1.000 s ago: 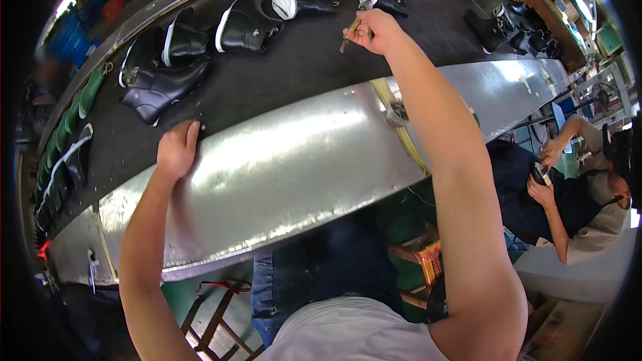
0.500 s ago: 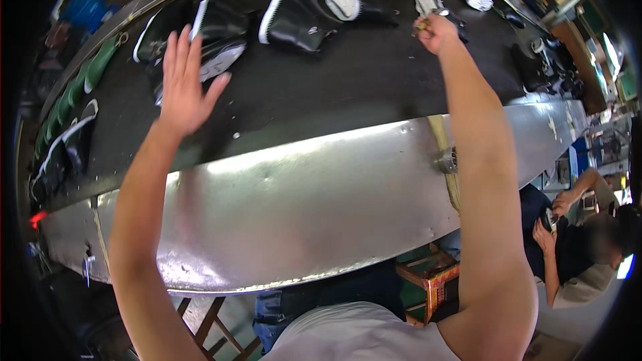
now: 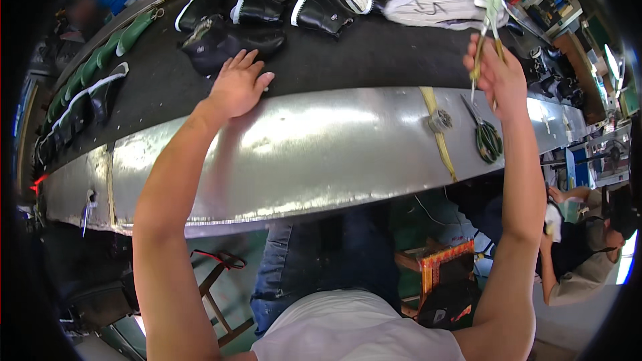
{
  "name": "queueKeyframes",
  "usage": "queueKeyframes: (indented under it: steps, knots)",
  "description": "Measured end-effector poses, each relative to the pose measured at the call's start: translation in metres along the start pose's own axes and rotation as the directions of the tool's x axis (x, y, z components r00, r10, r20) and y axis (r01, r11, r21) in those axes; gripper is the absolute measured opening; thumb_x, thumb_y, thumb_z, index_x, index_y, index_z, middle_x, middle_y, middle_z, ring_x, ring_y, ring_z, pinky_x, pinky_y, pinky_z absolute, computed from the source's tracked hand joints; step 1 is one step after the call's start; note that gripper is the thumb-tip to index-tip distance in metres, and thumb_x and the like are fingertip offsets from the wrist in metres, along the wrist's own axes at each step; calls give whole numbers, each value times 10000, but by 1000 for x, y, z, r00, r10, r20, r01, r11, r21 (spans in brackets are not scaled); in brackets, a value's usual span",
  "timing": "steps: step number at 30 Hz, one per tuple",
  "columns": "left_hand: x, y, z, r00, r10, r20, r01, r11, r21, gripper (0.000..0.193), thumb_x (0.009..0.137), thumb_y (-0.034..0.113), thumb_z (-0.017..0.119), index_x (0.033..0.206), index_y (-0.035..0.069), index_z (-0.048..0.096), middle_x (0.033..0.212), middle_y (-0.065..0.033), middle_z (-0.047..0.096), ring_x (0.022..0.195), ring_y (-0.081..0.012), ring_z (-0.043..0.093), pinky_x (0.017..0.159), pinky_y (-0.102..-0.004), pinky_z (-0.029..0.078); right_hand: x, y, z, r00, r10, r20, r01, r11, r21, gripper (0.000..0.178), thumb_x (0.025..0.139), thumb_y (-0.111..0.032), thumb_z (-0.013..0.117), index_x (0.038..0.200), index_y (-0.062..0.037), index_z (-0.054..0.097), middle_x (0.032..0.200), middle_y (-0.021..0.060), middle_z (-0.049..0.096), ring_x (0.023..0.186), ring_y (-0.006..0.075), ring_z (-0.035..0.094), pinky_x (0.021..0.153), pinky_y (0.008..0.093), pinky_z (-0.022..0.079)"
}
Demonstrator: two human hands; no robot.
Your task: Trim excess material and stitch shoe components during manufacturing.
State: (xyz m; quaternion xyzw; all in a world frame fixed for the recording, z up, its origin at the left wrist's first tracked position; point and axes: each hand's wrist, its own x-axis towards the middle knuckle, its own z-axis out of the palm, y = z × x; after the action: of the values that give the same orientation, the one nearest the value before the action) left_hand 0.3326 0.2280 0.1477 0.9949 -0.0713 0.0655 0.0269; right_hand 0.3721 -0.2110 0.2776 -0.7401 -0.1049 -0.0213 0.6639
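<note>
My right hand [image 3: 498, 75] is wrapped round a pair of pliers [image 3: 479, 60] with yellowish handles. Above that hand hangs a long shoe [image 3: 428, 5] with its pale underside toward me. The plier jaws meet it at a light green part near its right end. My left hand [image 3: 237, 83] has its fingers apart, palm down, by the belt's near edge. Its fingertips reach a black boot [image 3: 231, 47] lying on the dark belt; whether they touch it I cannot tell.
Several black boots [image 3: 261, 5] stand along the far side. Green boots [image 3: 137, 30] line the left. Scissors [image 3: 488, 140] and a small round metal piece [image 3: 440, 120] lie on the metal ledge [image 3: 301, 154]. Another person [image 3: 588, 247] sits at the right.
My right hand has drawn back and right, and the shoe is now up off the belt. My left hand has moved right and nearer. The boot by it now lies turned differently.
</note>
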Motion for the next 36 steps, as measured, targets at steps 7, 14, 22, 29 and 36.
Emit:
queueKeyframes:
  steps: [7, 14, 22, 29, 36]
  knots:
    - [-189, 148, -43, 904, 40, -426, -423, 228, -877, 876, 887, 419, 709, 1527, 5, 277, 1499, -212, 407, 1416, -316, 366, 1161, -406, 260, -228, -28, 3, 872, 290, 394, -313, 950, -7, 374, 955, -240, 576, 1165, 68, 552, 907, 86, 646, 766, 126, 629, 565, 196, 436]
    - [-357, 229, 16, 969, 25, 246, 217, 396, -892, 963, 727, 276, 871, 1485, -5, 348, 1221, -216, 634, 1124, -290, 636, 980, -379, 483, -355, 39, 15, 566, 431, 703, -492, 861, -131, 212, 954, -108, 566, 1119, 23, 591, 916, 61, 654, 780, 116, 618, 697, 273, 492]
    - [-349, 230, 48, 957, -66, 282, 255, 656, -711, 500, 890, 394, 692, 1189, -3, 643, 1020, -245, 691, 944, -357, 698, 810, -426, 542, -427, 154, 36, 498, 606, 620, -661, 728, -181, 224, 970, -154, 581, 1108, 19, 614, 916, 73, 659, 700, 112, 610, 602, 252, 543]
    - [-280, 216, 124, 887, 146, 437, 407, 196, -892, 657, 869, 283, 751, 1407, 7, 496, 1269, -118, 625, 1118, -199, 601, 994, -334, 455, -452, 132, 40, 546, 665, 509, -723, 682, -115, 250, 985, -164, 565, 1145, 24, 601, 952, 91, 653, 746, 125, 620, 625, 262, 555]
    - [-310, 234, 114, 907, 79, 414, 420, -67, -905, 437, 1027, 356, 524, 1364, 78, 544, 1206, -68, 621, 1100, -173, 569, 996, -314, 430, -452, 116, 64, 601, 636, 484, -749, 660, 62, 274, 990, -179, 566, 1167, 28, 593, 973, 95, 658, 792, 132, 627, 639, 265, 552]
